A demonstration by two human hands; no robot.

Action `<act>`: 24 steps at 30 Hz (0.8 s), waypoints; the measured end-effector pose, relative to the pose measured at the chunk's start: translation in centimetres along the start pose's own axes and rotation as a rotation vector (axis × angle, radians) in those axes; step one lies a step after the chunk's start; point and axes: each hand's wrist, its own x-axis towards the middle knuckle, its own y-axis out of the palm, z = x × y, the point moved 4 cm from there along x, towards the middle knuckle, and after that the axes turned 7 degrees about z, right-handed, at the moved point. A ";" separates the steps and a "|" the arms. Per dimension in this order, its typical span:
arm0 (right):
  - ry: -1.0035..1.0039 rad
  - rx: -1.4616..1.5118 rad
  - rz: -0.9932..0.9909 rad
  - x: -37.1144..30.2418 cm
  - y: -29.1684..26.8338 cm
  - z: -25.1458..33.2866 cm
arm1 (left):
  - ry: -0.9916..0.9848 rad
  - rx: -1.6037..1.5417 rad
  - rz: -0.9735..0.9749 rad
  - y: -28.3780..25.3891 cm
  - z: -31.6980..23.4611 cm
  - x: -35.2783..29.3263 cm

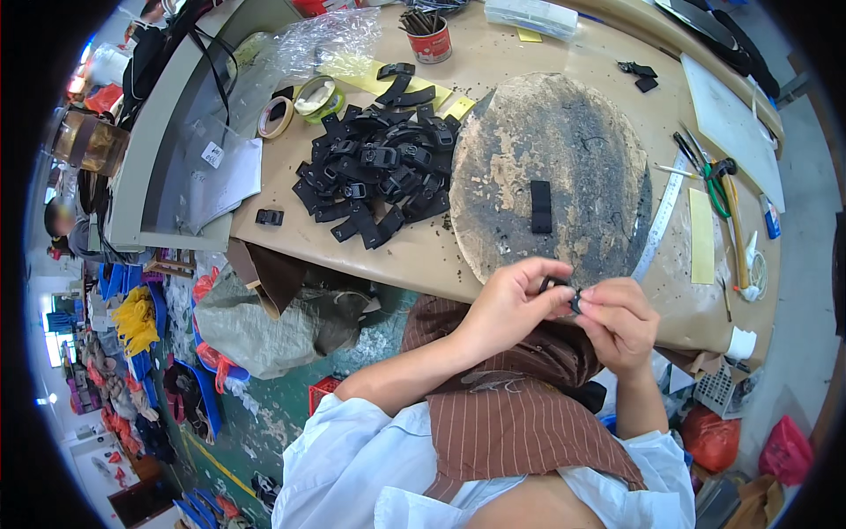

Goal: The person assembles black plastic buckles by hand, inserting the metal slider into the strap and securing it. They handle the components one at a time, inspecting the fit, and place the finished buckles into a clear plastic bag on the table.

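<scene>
My left hand (522, 302) and my right hand (622, 323) meet just off the near edge of a round worn board (564, 132). Between their fingertips they pinch a small black buckle piece (577, 301), partly covered by the fingers, so its exact shape is hard to make out. On the board, beyond my hands, lies one short black strap (541, 207). To the board's left is a heap of black buckles with short straps (379, 167). A single black buckle (270, 217) sits apart, near the table's front left edge.
A red tin of thin rods (429, 42), a green-rimmed tin (319, 97) and a tape roll (275, 117) stand behind the heap. At right lie green-handled scissors (716, 189), a hammer (737, 229), a ruler (661, 216) and a yellow strip (701, 238).
</scene>
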 end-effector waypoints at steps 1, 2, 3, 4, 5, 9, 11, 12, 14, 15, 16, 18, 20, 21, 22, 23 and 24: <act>0.055 -0.024 -0.086 -0.5 0.6 -0.1 | 0.024 -0.167 -0.022 0.2 0.1 0.2; 0.105 -0.045 -0.169 -1.0 1.3 -0.2 | 0.051 -0.335 -0.049 0.4 0.5 0.4; 0.141 -0.050 -0.168 -1.4 2.1 -0.2 | 0.077 -0.503 -0.076 0.4 0.9 0.6; 0.162 -0.008 -0.163 -1.5 2.5 0.1 | 0.079 -0.445 -0.050 0.2 1.2 0.7; 0.182 0.034 -0.158 -1.7 2.8 0.3 | 0.081 -0.386 -0.023 -0.1 1.6 0.8; 0.304 0.366 -0.064 -0.9 0.9 -0.6 | 0.039 0.064 0.066 -0.3 -0.4 -0.1; 0.263 0.409 0.202 -0.3 -0.6 -1.2 | 0.055 0.268 0.123 -0.4 -0.8 -0.4; 0.265 0.464 0.286 -0.3 -0.8 -1.3 | 0.058 0.323 0.150 -0.4 -0.8 -0.4; 0.342 0.575 0.329 -0.3 -0.8 -1.3 | 0.062 0.428 0.196 -0.2 -0.7 -0.6; 0.415 0.628 0.285 -0.2 -0.6 -1.2 | 0.087 0.415 0.177 -0.2 -0.7 -0.6; 0.490 0.682 0.239 -0.3 -0.5 -1.1 | 0.085 0.361 0.165 -0.2 -0.5 -0.6; 0.398 0.609 0.274 -0.2 -0.5 -1.0 | 0.080 0.254 0.139 -0.2 -0.2 -0.6; 0.284 0.522 0.304 -0.1 -0.9 -0.9 | 0.094 0.397 0.160 0.3 -1.1 -0.8; 0.215 0.472 0.320 -0.1 -1.1 -0.8 | 0.101 0.469 0.171 0.6 -1.7 -0.9; 0.145 0.423 0.335 -0.1 -1.2 -0.6 | 0.108 0.502 0.175 0.8 -2.0 -1.0; 0.139 0.409 0.316 -0.2 -1.3 -0.3 | 0.115 0.535 0.179 1.0 -2.3 -1.2; 0.116 0.379 0.307 -0.2 -1.3 -0.1 | 0.122 0.567 0.184 1.1 -2.5 -1.3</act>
